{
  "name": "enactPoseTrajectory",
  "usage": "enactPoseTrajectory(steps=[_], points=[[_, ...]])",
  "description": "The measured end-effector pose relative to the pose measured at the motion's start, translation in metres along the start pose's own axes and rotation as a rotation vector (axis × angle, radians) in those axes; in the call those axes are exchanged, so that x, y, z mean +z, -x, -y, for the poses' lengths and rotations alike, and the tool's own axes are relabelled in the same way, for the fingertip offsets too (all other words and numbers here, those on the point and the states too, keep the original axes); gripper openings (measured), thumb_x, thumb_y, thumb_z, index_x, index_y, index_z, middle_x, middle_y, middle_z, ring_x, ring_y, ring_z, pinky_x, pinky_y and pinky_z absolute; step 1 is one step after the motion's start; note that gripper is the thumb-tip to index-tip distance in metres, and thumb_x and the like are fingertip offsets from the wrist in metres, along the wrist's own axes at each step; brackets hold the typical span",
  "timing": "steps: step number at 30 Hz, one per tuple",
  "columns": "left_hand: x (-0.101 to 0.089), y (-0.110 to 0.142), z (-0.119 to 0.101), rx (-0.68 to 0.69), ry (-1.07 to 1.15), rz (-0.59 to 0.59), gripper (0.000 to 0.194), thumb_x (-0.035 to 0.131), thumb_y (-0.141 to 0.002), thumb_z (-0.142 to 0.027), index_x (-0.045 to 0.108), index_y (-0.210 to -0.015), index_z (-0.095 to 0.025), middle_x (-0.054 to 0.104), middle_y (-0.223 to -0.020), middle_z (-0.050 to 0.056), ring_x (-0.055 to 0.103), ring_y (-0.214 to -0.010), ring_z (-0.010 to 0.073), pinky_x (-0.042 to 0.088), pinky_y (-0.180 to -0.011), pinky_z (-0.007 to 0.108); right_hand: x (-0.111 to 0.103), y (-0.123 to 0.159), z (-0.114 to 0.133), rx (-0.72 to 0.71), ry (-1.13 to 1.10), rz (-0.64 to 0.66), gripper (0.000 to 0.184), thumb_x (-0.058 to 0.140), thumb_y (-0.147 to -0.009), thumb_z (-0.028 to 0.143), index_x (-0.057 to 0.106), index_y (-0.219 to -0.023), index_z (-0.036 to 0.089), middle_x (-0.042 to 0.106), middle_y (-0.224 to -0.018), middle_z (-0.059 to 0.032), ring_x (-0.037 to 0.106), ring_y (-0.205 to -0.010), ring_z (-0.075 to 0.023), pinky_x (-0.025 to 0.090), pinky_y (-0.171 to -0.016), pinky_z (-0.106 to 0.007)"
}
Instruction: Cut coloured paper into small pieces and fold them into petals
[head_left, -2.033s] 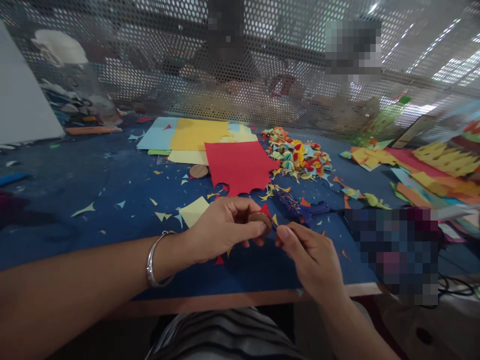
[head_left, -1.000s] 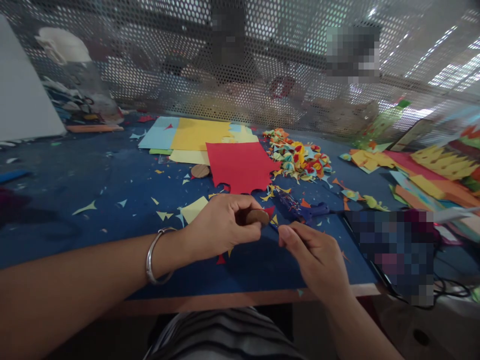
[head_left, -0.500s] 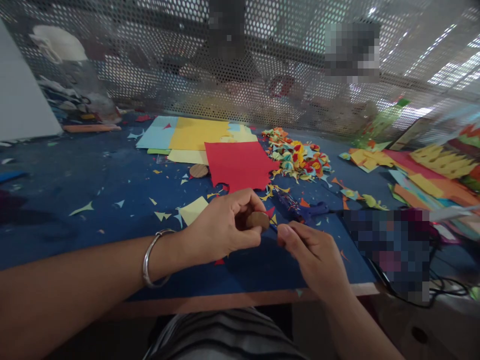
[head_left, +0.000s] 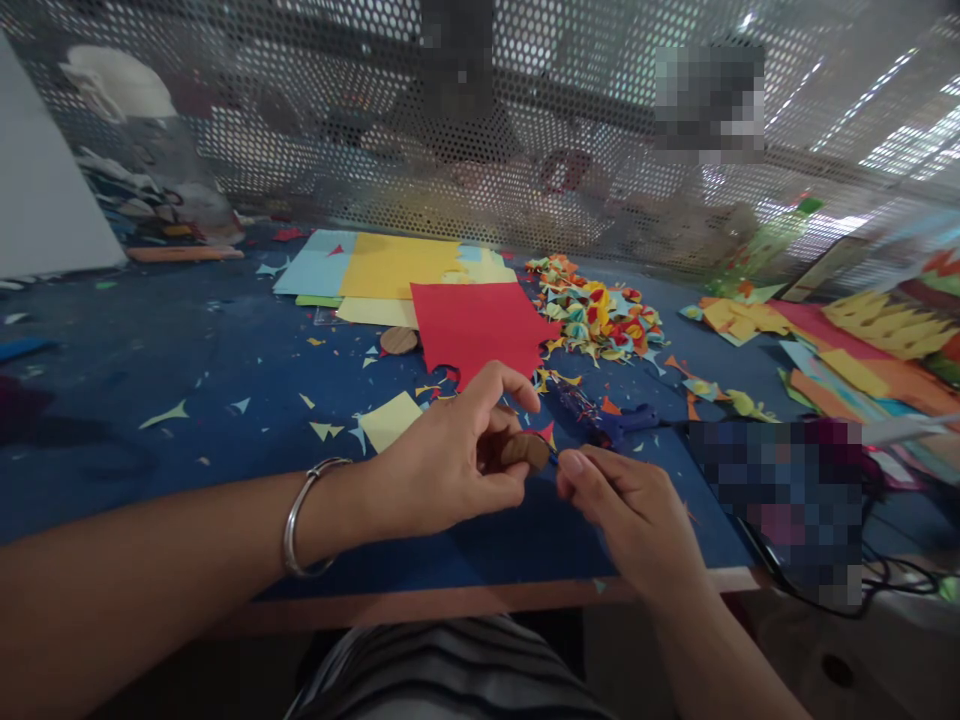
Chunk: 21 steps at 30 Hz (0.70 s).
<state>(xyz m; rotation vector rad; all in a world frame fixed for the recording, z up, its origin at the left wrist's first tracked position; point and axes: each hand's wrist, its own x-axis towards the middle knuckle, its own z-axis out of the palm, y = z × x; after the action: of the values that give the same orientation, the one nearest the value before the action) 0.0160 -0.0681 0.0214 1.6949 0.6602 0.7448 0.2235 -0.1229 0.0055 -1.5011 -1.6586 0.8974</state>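
While the left hand (head_left: 461,460) holds it up in front of the person, the round brown wooden disc (head_left: 529,452) sits above the near part of the blue tabletop (head_left: 187,330), slightly tilted. Left thumb is pressed to it from the near side, index finger lifted and curved clear of it; how the remaining fingers grip behind, I cannot tell. Right hand (head_left: 634,515): thumb and forefinger pinch a slim dark-blue tool (head_left: 553,458), its tip right at the disc's edge; contact unclear from here, other fingers curled under.

A silver metal bangle (head_left: 289,530) circles the left wrist. Beyond the hands lies a red paper sheet (head_left: 480,325), near edge bitten with curved cutouts, partly over a yellow paper sheet (head_left: 397,265). A second round wooden disc (head_left: 399,341) lies just beside the red sheet's left edge. To the right, a heap of small multicoloured paper pieces (head_left: 600,318); nearer, a dark-blue object with a handle (head_left: 630,425), kind uncertain. A pale-yellow paper piece (head_left: 386,420) lies beyond the left forearm. At the back, a perforated metal screen (head_left: 300,160).
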Motion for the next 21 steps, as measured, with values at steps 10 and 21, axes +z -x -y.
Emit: enactPoseTrajectory(steps=[10, 21], points=[[-0.006, 0.0003, -0.0007, 0.066, -0.083, -0.084, 0.043, 0.062, -0.084, -0.012, 0.042, -0.12, -0.023, 0.062, -0.077, -0.005, 0.053, -0.062, 0.0102, 0.044, -0.061, 0.024, -0.0025, 0.0052, -0.004, 0.079, -0.126, 0.036, 0.054, 0.054, -0.097, 0.061, 0.059, -0.065, 0.018, 0.034, -0.054, 0.0052, 0.028, -0.049, -0.0076, 0.02, -0.046, -0.025], [-0.0078, -0.0006, -0.0012, 0.087, -0.112, -0.055, 0.039, 0.061, -0.085, -0.011, 0.046, -0.12, -0.023, 0.067, -0.08, -0.004, 0.056, -0.065, 0.0104, 0.045, -0.062, 0.024, -0.0024, 0.0035, -0.0032, 0.095, -0.145, 0.037, 0.054, 0.055, -0.096, 0.061, 0.06, -0.066, 0.017, 0.036, -0.054, 0.0052, 0.03, -0.049, -0.0073, 0.02, -0.048, -0.025]])
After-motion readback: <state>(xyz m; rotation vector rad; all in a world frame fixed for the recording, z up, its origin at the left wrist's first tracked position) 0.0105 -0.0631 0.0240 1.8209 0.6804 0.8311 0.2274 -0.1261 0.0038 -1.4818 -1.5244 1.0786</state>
